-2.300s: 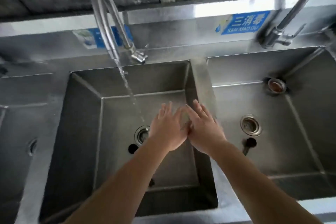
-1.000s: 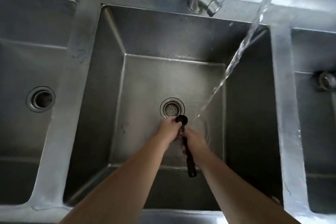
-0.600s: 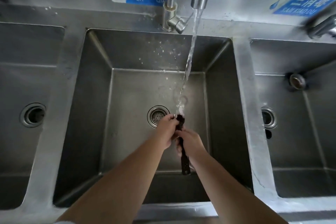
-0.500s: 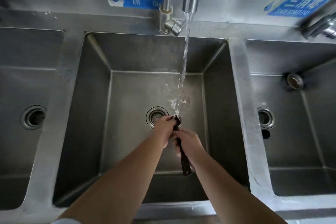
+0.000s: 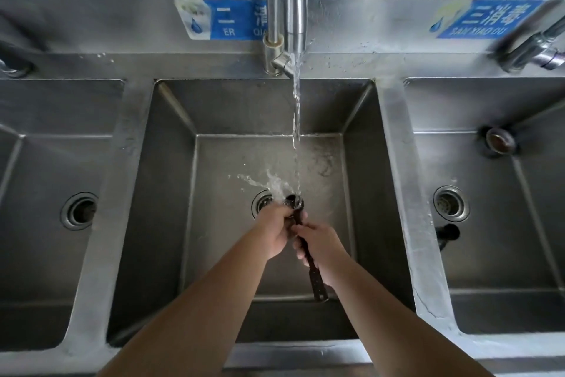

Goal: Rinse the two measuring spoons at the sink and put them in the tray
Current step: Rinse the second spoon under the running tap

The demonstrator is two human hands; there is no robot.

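Measuring spoons [image 5: 308, 254], dark and seemingly held together as one bundle, sit under the water stream [image 5: 296, 132] just in front of the drain [image 5: 261, 204] of the middle sink [image 5: 394, 193], their bowls up at the point where the stream lands and splashes toward the drain, their handles trailing back toward the person. Whether both spoons are in the bundle cannot be told for certain, since only one dark handle end shows clearly. Rinsing looks to be the step in hand, and to do it well the bowls should stay squarely under the stream while they are turned so water reaches inside and back of each one; the left fingers should rub around the rims rather than shield them, and the spoons should be fanned apart a little so nothing stays trapped between them. Tilting the bowls downward toward the drain would cut the spray that now flies off toward it. The left hand [image 5: 276, 231] is curled closed around the bowl end, fingers wrapped over the top so the bowls are mostly hidden. The right hand [image 5: 321, 249] is closed around the handles farther from the drain, thumb and fingers pressed together on them, with the handle tips sticking out beyond the palm. No tray is in view, so placing remains undone.
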